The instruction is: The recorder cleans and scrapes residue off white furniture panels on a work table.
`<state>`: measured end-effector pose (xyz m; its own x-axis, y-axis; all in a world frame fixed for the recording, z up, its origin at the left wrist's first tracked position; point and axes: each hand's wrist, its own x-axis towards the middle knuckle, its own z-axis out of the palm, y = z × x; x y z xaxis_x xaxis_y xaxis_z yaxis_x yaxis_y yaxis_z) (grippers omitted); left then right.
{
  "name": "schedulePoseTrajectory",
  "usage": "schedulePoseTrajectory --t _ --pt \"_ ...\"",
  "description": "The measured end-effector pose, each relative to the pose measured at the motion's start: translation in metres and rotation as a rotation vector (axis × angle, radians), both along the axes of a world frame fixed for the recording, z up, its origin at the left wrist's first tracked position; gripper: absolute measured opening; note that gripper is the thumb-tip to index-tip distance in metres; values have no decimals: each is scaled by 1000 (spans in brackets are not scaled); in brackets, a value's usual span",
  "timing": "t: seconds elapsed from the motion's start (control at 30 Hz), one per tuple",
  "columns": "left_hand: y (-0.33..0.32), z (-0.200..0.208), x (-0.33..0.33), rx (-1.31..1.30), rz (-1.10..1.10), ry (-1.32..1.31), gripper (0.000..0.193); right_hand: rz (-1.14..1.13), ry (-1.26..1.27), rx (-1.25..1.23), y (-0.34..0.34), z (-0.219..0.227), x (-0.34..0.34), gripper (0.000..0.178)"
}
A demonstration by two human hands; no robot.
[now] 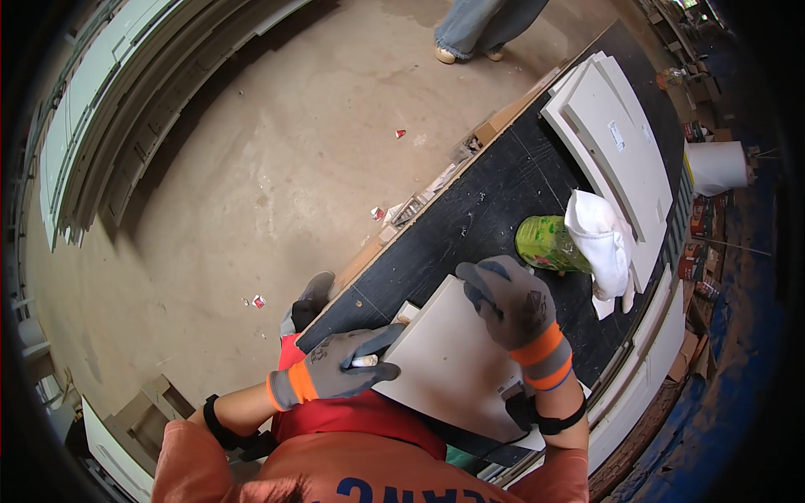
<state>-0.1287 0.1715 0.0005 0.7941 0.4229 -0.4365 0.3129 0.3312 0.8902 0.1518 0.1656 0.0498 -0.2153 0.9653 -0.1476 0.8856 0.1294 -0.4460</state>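
- Head view, left: the gloved left hand [342, 362] is closing around a small white cylinder [365, 361], its fingertips lying at the left edge of a pale panel [453, 360].
- Head view, centre: the panel is resting at the near end of a black tabletop [453, 239], between the hands.
- Head view, right: the gloved right hand [507, 300] is curling over the panel's far side; whether it is holding anything cannot be told.
- Beyond: a green container [541, 243] is sitting beside a white cloth [599, 230].

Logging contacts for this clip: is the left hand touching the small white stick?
Touching: the head view shows the small white stick held in the gloved left hand, its end poking out.
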Motion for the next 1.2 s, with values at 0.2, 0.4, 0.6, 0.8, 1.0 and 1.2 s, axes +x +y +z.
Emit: schedulePoseTrajectory --t 0.2,0.4,0.6,0.8,1.0,1.2 --pt "0 3 2 -41 2 2 62 -49 83 -6 -2 0 3 45" --pt "0 4 1 -86 -15 24 62 -7 88 -22 -1 0 3 42" --pt "-2 5 -2 -57 26 -11 62 -36 75 6 1 -4 -1 42" --pt "17 22 -22 -113 201 -31 49 -187 105 43 -22 19 9 47" --pt "50 73 22 442 232 -185 48 -475 42 60 -92 34 39 42" --pt "40 120 158 1144 -439 -397 53 -879 -231 -17 -160 -22 159 31"
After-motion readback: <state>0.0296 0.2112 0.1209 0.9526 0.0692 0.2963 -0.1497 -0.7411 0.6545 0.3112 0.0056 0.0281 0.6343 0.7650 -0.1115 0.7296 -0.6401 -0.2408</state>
